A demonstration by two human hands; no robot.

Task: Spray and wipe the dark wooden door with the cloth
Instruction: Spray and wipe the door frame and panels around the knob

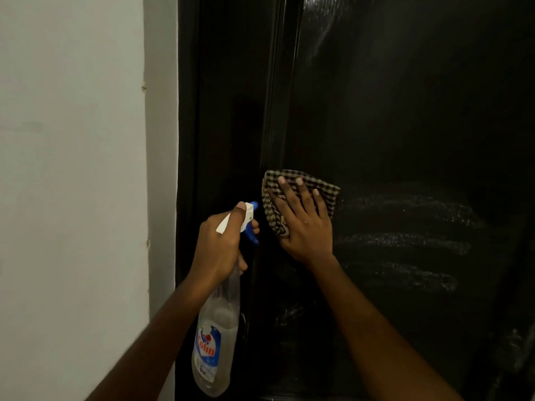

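White wall (72, 169) filled the left of the view and met a dark frame (188, 111). To the right of the frame stood the glossy dark door (405, 111). A vertical moulding ran down the door, dividing a narrow left strip from the wide panel.

The cloth (272, 209), checked in brown and cream and loosely bunched, lay against the door just right of that moulding, about mid-height in the view. The right hand (305, 227) pressed it flat to the wood. Its fingers (289, 195) were straight and spread, with the tips near the cloth's top edge and the palm over its lower right part. Pale wet streaks (405, 244) crossed the panel in roughly level bands to the right of that hand, at its height and below.

The left hand (218, 244) was just left of the cloth and apart from it. Its fingers were curled round the neck of a clear bottle (214, 342), and the thumb lay up along the white and blue spray head (249, 212), which pointed at the door. The bottle hung tilted below the fist and carried a blue and red label (207, 348) reading "Colin".
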